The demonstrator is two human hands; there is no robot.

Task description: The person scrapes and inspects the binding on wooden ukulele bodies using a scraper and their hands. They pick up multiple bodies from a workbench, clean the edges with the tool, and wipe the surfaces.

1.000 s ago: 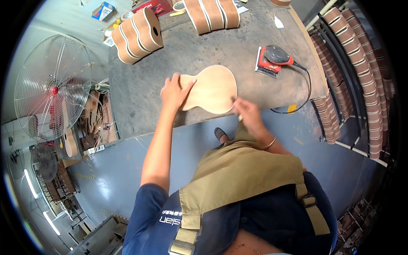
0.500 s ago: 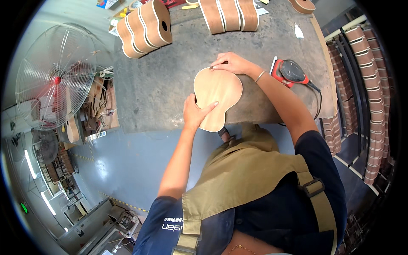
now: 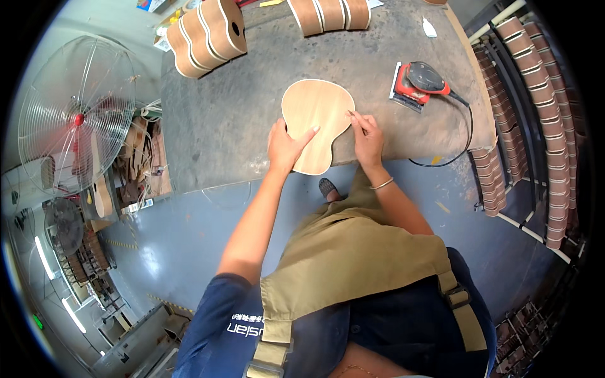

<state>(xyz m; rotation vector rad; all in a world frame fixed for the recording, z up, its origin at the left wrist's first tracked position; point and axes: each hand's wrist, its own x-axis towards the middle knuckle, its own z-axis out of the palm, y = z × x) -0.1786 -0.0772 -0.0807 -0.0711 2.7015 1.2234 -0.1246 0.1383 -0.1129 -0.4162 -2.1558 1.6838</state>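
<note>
A small guitar-shaped wooden body (image 3: 310,104), pale with a light edge, lies at the near edge of the grey worktable. My left hand (image 3: 287,146) grips it at the waist, with the thumb across its flat face. On its right side, my right hand (image 3: 367,135) pinches a small, thin, dark piece whose tip touches the body's rim. What that piece is I cannot make out. A red and black power sander (image 3: 419,85) rests on the table to the right of my right hand.
Guitar bodies stand in a row (image 3: 208,39) at the far left, with another row (image 3: 328,16) at the far middle. A white bottle (image 3: 429,27) lies at the far right. The sander's cord (image 3: 471,135) loops over the table's near edge. A large fan (image 3: 79,118) stands left; striped racks (image 3: 542,113) stand right.
My right hand has moved from the far end of the wooden body down to its right side, near the waist. My left hand keeps its hold. The view has shifted slightly.
</note>
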